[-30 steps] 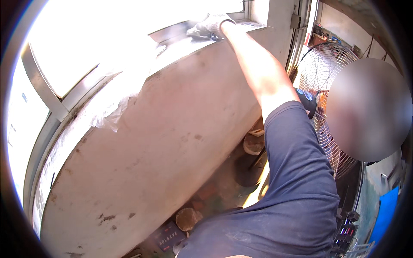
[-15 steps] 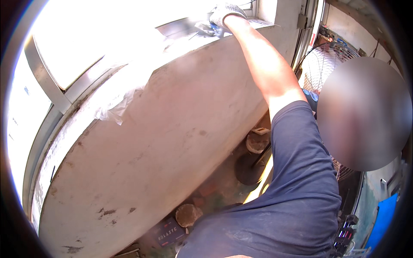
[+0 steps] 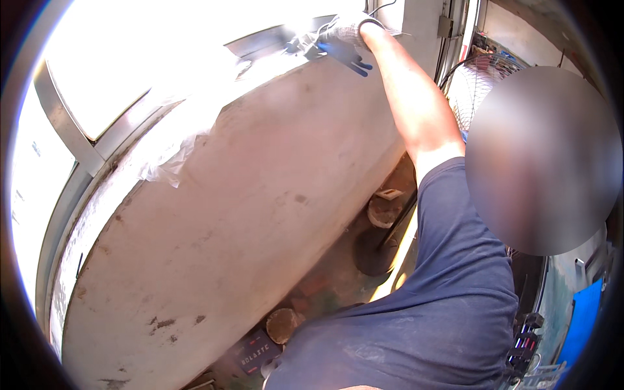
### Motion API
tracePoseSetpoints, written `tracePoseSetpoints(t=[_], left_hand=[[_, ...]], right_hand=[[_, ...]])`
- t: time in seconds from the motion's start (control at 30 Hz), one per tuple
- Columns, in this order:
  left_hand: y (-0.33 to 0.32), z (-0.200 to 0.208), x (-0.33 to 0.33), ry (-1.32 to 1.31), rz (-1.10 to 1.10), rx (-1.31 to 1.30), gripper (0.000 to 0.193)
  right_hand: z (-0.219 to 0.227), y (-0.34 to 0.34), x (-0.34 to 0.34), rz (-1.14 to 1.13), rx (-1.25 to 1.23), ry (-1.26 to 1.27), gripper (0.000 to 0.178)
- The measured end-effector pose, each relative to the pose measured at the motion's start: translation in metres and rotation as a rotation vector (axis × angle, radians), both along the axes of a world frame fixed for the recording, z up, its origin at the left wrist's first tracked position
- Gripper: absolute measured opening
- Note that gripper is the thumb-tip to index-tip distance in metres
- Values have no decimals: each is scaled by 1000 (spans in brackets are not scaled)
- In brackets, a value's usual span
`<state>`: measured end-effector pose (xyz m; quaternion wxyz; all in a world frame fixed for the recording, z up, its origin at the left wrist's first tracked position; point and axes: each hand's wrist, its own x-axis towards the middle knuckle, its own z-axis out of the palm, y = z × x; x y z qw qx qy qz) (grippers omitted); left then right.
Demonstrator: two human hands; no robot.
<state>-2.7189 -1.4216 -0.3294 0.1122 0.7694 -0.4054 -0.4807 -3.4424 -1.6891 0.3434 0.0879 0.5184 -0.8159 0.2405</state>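
My right hand (image 3: pixel 346 47) wears a grey knit glove with blue-coated fingers. It reaches up and away to the bright window sill (image 3: pixel 270 65), and a dark blue sleeve covers the upper arm. Some blue fingers stretch down over the sill's edge, apart from one another; glare washes out the rest of the hand. Beside those fingers lies a grey, shiny, crumpled-looking thing (image 3: pixel 301 44), too overexposed to name. Thin dark cords run close to the glove. My left hand is out of view.
Below the sill slopes a stained pale wall (image 3: pixel 214 247). Clear plastic film (image 3: pixel 170 170) hangs over its edge. On the floor stand a round container (image 3: pixel 385 212), a dark box (image 3: pixel 257 352) and a round stand base (image 3: pixel 376 253). A wire-cage fan (image 3: pixel 478 84) is partly hidden by a blurred patch.
My right hand has shifted slightly right and down in the picture. Its blue fingers now extend below the sill's edge, where earlier they were mostly tucked behind the glove.
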Motion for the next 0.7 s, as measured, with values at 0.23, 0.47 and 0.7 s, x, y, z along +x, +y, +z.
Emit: tracePoseSetpoints(t=[0.23,0.47,0.7], left_hand=[[1,0,6,11,-11,-15,25],[7,2,13,13,21,-27,25],[-8,3,-2,31,-14,-38,25]], right_hand=[[-12,19,-5,-57,-15,-116,47],[-86,18,-4,-153,-183,-554,46],[-150,29,22,-12,-411,-824,42]])
